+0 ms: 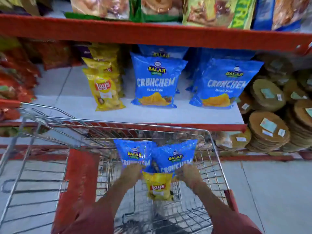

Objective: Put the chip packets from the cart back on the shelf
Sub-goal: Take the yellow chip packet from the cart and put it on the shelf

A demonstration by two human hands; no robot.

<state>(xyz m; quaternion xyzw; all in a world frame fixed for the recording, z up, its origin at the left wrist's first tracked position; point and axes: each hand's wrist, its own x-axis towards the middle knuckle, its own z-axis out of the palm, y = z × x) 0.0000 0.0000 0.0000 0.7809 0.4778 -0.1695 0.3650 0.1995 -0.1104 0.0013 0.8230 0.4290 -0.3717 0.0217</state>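
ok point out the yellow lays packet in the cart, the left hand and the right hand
yellow Lay's packet (158, 187): head view, on its red logo
left hand (132, 172): head view, back of the hand
right hand (187, 173): head view, back of the hand

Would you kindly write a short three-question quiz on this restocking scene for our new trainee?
1. True or false: the left hand and right hand each grip a blue packet.
2. How many packets show in the cart?
3. On the shelf, the yellow Lay's row stands: (a) left of the blue Crunchem rows, (b) right of them, (c) between them.

Key
1. True: left blue packet, right blue packet.
2. Three, counting the yellow Lay's packet.
3. (a)
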